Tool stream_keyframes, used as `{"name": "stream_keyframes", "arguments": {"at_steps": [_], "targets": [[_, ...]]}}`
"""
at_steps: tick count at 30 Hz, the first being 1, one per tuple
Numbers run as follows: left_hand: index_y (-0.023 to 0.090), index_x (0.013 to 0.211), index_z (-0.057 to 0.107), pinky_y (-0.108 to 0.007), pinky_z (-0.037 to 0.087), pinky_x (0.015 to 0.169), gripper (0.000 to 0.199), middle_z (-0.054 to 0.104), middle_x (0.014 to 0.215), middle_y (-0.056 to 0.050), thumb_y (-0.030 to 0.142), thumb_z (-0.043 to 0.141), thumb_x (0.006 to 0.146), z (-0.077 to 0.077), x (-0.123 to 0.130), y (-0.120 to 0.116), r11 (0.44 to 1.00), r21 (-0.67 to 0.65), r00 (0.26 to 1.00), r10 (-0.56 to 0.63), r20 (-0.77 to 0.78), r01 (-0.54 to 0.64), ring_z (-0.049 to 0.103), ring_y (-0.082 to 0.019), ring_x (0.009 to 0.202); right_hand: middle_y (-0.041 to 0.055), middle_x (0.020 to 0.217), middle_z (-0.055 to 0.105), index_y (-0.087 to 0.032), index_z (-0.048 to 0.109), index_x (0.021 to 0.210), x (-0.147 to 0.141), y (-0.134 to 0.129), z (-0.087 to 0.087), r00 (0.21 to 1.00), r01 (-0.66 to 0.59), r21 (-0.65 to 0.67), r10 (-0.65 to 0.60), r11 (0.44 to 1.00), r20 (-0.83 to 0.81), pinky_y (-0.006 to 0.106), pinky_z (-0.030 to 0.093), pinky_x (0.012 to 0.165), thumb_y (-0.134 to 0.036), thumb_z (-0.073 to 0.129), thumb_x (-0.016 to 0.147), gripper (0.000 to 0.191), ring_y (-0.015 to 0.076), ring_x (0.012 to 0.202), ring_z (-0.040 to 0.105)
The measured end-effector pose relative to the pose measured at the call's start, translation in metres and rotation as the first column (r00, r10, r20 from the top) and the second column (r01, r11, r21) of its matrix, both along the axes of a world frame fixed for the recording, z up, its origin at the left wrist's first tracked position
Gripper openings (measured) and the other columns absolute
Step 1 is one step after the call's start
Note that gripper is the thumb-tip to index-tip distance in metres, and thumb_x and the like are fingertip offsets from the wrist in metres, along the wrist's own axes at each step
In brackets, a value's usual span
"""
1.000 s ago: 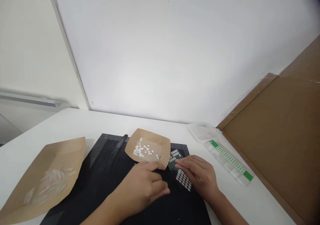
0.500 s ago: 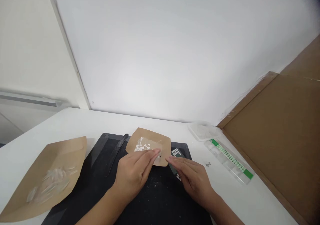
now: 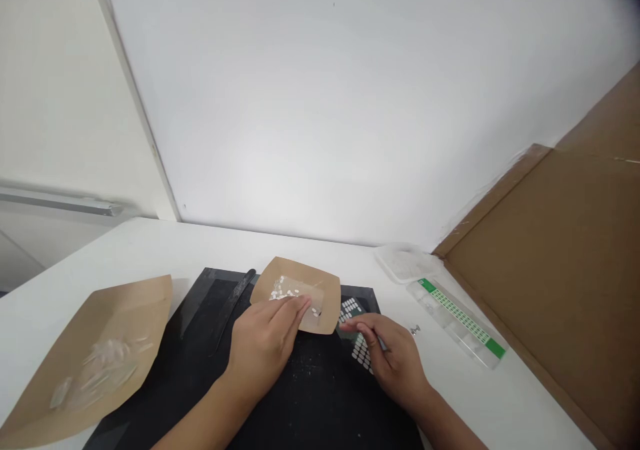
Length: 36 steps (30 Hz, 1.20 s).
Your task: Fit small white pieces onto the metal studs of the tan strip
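My left hand (image 3: 267, 330) reaches over the near edge of a small brown paper tray (image 3: 327, 287). Its fingers are closed in a pinch at the tray's middle, and whatever is between the tips is hidden. Loose small white oval pieces (image 3: 281, 291) lie in the tray beside my fingers. My right hand (image 3: 393, 353) hovers at a dark green card (image 3: 357, 310) bearing rows of white ovals (image 3: 363, 353). Its fingers are stretched to the left, with the thumb apart from the index tip. Part of the card is covered by that hand.
Tray and card rest on a black mat (image 3: 310, 397). A dark nail-file-like strip (image 3: 233, 307) lies left of the tray. A larger paper tray (image 3: 150, 317) holds clear plastic pieces. To the right are a clear compartment box (image 3: 450, 323), a translucent lid (image 3: 405, 261), small metal bits (image 3: 415, 330) and cardboard (image 3: 545, 257).
My right hand has shifted slightly right, away from the tray, and its thumb has come apart from the fingers. More of the card's white ovals show. The left hand stays pinched, slightly further left.
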<state>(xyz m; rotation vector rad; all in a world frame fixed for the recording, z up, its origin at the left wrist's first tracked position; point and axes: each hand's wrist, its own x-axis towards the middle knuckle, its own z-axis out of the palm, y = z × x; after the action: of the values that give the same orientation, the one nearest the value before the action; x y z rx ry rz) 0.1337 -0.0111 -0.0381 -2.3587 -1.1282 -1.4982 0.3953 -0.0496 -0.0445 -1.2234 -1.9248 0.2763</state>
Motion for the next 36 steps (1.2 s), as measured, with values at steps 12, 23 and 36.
{"name": "stream_keyframes", "arguments": {"at_steps": [12,23,36], "targets": [[0.009,0.151,0.055,-0.049,0.062,0.11,0.047,0.063,0.154,-0.016,0.027,0.059,0.108,0.022,0.011,-0.018,0.911,-0.096,0.829,-0.406,-0.384,0.401,0.058,-0.033,0.144,0.0034,0.167,0.05,-0.033,0.054,0.158,-0.002,-0.024,0.012,0.954,-0.273,-0.376,0.197,0.886,-0.227,0.053,0.034,0.131,-0.051,0.025,0.116,0.054,0.0269,0.157,0.044],[0.016,0.13,0.072,-0.035,0.073,0.084,0.032,0.085,0.115,-0.002,0.023,0.076,0.1,0.014,0.005,-0.01,0.911,0.094,0.903,-0.376,-0.209,0.401,0.082,-0.023,0.105,0.0026,0.153,0.065,-0.041,0.057,0.153,-0.003,-0.036,0.022,0.91,-0.407,-0.19,0.38,0.893,-0.163,0.044,0.048,0.123,-0.056,0.014,0.114,0.06,0.0232,0.146,0.058],[0.008,0.166,0.032,-0.045,0.056,0.119,0.063,0.063,0.152,-0.019,0.004,0.044,0.104,0.013,-0.003,-0.008,0.91,-0.085,0.87,-0.414,-0.268,0.407,0.054,-0.027,0.15,0.0049,0.168,0.047,-0.031,0.037,0.168,0.0,-0.031,0.025,0.947,-0.295,-0.108,0.306,0.949,0.098,0.057,0.027,0.133,-0.055,0.018,0.114,0.062,0.031,0.159,0.039]]}}
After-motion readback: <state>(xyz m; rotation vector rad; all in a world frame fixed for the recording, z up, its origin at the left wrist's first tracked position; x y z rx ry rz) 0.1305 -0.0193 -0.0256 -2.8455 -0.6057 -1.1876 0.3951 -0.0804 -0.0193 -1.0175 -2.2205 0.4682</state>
